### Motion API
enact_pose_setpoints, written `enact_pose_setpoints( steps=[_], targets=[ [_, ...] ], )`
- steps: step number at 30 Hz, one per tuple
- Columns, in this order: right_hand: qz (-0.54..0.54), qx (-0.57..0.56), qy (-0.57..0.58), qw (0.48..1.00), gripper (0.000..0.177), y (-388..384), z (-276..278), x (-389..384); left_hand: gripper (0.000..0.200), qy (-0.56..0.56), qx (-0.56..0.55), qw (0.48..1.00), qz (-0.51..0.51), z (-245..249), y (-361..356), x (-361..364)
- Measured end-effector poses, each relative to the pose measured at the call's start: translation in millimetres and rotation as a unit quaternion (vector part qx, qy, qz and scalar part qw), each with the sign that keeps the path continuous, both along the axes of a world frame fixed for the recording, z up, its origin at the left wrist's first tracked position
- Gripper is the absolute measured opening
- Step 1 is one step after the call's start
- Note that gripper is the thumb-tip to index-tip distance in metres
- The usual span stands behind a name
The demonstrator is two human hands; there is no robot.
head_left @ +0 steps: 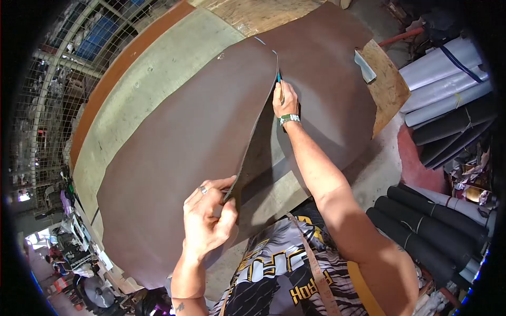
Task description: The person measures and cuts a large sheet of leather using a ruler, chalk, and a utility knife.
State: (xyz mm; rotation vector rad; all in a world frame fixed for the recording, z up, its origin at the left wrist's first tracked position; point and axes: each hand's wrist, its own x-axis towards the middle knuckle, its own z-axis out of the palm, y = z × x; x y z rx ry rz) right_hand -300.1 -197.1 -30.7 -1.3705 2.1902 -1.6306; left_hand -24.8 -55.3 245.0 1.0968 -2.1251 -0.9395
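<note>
A large brown leather sheet (174, 142) is spread over the work table, with a long slit dividing its near part into two flaps. My left hand (208, 216) pinches the cut edge of the left flap near my body and holds it slightly raised. Farther out, my right hand (285, 102) grips a slim knife (279, 77) with a blue part near its tip, set at the far part of the slit. The blade itself is too small to make out. Beyond it, a short pale blue line (259, 40) marks the leather.
The table (211, 31) has a pale top and a wooden board (388, 79) under the sheet's right side. A small curved offcut (365, 66) lies there. Dark rolls (421, 226) and silvery rolls (443, 68) are stacked at right. Wire mesh (68, 58) stands at left.
</note>
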Motion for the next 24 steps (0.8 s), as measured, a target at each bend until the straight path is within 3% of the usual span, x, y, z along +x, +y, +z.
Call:
enact_pose_setpoints(
  steps=[5, 8, 14, 18, 24],
  targets=[
    [0.023, -0.001, -0.001, 1.0, 0.032, -21, 0, -21, 0.023, -0.023, -0.012, 0.999, 0.023, 16, -4, -8],
    [0.037, -0.014, 0.012, 0.999, 0.031, -40, -3, -35, 0.007, -0.032, -0.01, 0.999, 0.038, 29, -5, -9],
    [0.069, 0.012, -0.004, 0.998, 0.028, -66, -5, -62, 0.013, -0.074, -0.004, 0.992, 0.106, 50, -10, -11],
    [0.124, -0.041, -0.001, 0.991, 0.027, -82, 0, -87, 0.008, -0.11, -0.006, 0.982, 0.156, 69, -15, -10],
    [0.26, 0.011, -0.009, 0.966, 0.024, -90, 20, -126, 0.011, -0.144, -0.025, 0.972, 0.182, 78, -23, -12]
  ],
)
